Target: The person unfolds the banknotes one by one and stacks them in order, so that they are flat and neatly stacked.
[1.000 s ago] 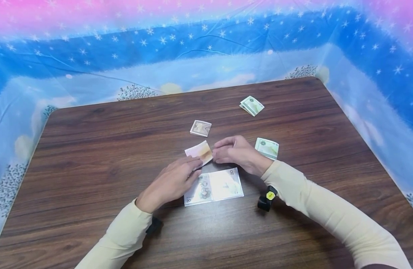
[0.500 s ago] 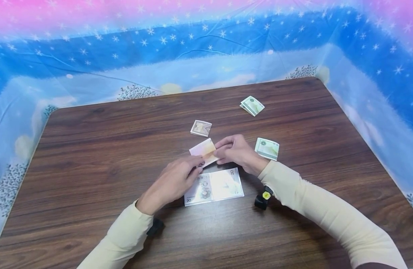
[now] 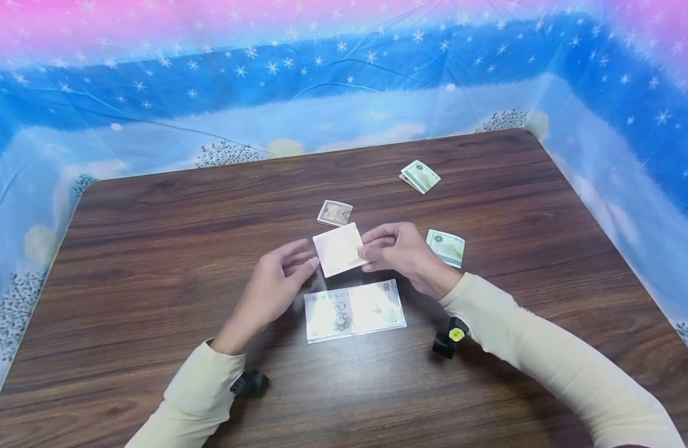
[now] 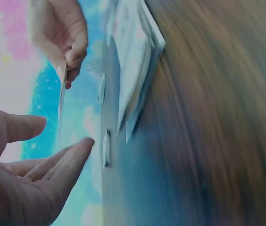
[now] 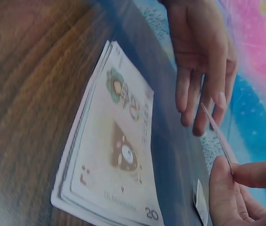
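My right hand (image 3: 402,255) pinches the right edge of a pink and yellow note (image 3: 338,250) between thumb and fingers. In the right wrist view the note (image 5: 217,136) stands edge-on, held up off the table. At the note's left edge is my left hand (image 3: 271,283), thumb and fingers parted; the left wrist view shows this hand (image 4: 34,174) with a gap between thumb and fingers. Just below them lies a stack of notes marked 20 (image 3: 377,311), spread flat; its layered edges show in the right wrist view, on the stack (image 5: 119,141).
A folded brown note (image 3: 335,213) lies just beyond the held note. One folded green note (image 3: 446,247) is by my right wrist, another (image 3: 420,177) farther back. The wooden table (image 3: 181,249) is bordered by a printed cloth (image 3: 321,118).
The pink and yellow note has been raised and turned flatter toward the head camera. My left hand has let go of it and drawn back leftward, while my right hand has come to pinch its edge.
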`<state>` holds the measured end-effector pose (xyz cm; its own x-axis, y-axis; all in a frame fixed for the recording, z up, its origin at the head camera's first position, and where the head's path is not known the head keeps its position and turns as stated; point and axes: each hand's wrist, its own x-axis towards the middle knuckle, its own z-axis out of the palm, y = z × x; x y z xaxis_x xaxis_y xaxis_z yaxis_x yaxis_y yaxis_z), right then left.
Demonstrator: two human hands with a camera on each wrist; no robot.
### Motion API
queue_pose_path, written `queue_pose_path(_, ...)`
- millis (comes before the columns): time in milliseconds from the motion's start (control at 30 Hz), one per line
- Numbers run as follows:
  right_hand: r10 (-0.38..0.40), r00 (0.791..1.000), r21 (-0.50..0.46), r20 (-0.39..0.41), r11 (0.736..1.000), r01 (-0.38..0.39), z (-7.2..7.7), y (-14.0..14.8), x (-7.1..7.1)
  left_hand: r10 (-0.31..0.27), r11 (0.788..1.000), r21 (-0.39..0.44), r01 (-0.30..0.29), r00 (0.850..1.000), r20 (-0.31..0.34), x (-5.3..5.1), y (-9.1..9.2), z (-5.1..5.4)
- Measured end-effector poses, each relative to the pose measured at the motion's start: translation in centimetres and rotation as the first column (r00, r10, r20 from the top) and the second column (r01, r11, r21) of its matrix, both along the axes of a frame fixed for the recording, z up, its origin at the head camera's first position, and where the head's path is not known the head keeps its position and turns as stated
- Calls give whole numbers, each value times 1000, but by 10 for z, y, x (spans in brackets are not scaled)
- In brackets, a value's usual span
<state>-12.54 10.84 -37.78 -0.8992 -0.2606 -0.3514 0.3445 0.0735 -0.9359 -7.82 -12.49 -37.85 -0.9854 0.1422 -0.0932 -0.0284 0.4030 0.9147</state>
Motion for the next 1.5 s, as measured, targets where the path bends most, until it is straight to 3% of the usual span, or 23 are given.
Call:
queue_pose_path(67,-3,1000,-25,7,1000,3,1,0,3,10,986,162,-28,994,110,-1,0,-1)
queue_pose_path(167,4,1000,-65,22,998,-3,2,0,6,16,932,345,-110,964,264,-2,2,-1)
queue_pose_path(267,12,999,-91,34,996,-9,0,-1,9,30,898,405,-172,942,334,-2,3,0)
queue_pose_path(333,9,999,-99,34,995,-5,-1,-2,11,45,886,418,-200,935,353,-1,4,0)
queue_pose_path(533,-8,1000,-88,-16,996,7,-5,-4,16,60,872,437,-220,935,350,0,6,1)
queue_pose_path(633,-1,999,-28,-45,1000,0,-5,-5,17,48,866,452,-212,937,347,0,8,3)
queue_pose_path(800,41,997,68,-70,997,-36,-4,-3,20,-6,865,476,-160,945,328,1,10,4)
queue_pose_path(1000,93,995,48,-42,995,-91,0,-4,24,-80,865,495,-83,951,300,0,13,4)
queue_pose_path(1200,144,989,108,-32,984,-140,4,-7,29,-120,861,507,-40,953,280,0,16,5)
queue_pose_path(1500,175,984,72,-27,982,-173,8,-7,34,-111,887,462,-18,962,251,3,17,6)
